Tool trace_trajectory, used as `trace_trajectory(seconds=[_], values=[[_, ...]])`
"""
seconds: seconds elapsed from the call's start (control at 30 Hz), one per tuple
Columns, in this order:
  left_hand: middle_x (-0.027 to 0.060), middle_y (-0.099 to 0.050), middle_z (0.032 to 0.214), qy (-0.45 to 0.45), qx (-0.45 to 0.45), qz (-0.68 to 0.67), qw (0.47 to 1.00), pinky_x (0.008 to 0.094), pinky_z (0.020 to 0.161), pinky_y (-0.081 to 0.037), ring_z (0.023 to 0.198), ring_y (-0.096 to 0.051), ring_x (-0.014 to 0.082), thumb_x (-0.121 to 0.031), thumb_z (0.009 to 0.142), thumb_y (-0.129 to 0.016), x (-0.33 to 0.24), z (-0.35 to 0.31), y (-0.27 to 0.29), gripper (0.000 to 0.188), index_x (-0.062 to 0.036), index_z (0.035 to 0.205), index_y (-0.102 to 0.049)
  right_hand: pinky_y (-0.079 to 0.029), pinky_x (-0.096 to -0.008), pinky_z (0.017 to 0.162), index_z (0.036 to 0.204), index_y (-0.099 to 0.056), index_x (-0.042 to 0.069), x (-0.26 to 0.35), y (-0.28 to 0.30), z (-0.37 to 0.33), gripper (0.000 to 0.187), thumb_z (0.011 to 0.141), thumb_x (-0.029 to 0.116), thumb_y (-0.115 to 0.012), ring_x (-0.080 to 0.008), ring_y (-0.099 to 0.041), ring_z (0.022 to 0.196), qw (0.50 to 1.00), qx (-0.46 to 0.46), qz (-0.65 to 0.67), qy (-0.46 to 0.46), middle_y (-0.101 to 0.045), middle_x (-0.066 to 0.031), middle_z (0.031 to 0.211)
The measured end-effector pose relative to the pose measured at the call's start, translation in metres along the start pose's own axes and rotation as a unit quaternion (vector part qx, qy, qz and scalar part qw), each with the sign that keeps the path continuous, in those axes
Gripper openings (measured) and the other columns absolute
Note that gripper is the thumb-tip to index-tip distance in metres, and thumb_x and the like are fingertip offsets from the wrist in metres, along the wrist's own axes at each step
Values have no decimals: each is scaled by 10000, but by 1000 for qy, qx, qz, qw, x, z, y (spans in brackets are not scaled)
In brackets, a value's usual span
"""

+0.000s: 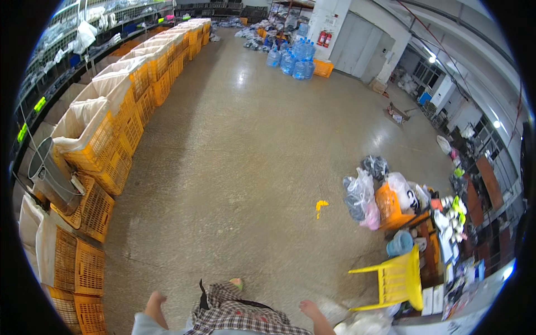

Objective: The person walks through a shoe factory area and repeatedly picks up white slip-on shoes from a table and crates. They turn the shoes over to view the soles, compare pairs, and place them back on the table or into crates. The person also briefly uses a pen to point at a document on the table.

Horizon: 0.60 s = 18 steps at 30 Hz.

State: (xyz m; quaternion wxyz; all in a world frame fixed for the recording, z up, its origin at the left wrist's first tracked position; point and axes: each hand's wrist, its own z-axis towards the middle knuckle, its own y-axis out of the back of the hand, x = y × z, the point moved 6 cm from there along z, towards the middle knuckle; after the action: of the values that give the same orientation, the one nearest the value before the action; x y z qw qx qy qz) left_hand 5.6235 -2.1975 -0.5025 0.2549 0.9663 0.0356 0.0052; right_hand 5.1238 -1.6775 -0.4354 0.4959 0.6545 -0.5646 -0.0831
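Note:
My left hand (157,298) hangs low beside my body at the lower edge, with nothing seen in it; its fingers look small and loosely apart. On the other side, my right hand (309,306) is held out a little from my body, fingers loosely spread and holding nothing visible. Between them is a checked apron (234,310) with a dark tie. One foot in a light green shoe (238,283) shows ahead of the apron. Nearest to my right hand are a white plastic bag (365,324) and a yellow plastic chair (399,279) lying tipped over.
Stacked orange crates (103,151) with white liners run along the left, beside a metal bin (56,181). Blue water bottles (301,61) stand far ahead. At right are bags (360,195), an orange crate (389,204), a blue bucket (400,244) and a cluttered table. A yellow scrap (320,206) lies on the floor.

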Motion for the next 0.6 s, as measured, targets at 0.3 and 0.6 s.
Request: trace_trajectory(seconds=[0.3,0.6], values=[[140,-562,1255,-521,-75,81,846,414,951,-443,1164,-529,318,-331,928,-477,-790,-114,186,440,-58,1271,-498,-516,-375,635,939,-656,34,-113,123,257,279,852,290,-584,-232,-661,750,936,147,175,-267,-659,-119,833],[134,-498,1347,-234,28,295,926,419,1034,-352,1231,-461,326,-463,818,-575,-871,136,202,643,-107,1343,-473,-513,-344,644,951,-637,21,-67,411,677,216,870,211,-573,-208,-648,756,976,147,-154,52,-652,-100,805]])
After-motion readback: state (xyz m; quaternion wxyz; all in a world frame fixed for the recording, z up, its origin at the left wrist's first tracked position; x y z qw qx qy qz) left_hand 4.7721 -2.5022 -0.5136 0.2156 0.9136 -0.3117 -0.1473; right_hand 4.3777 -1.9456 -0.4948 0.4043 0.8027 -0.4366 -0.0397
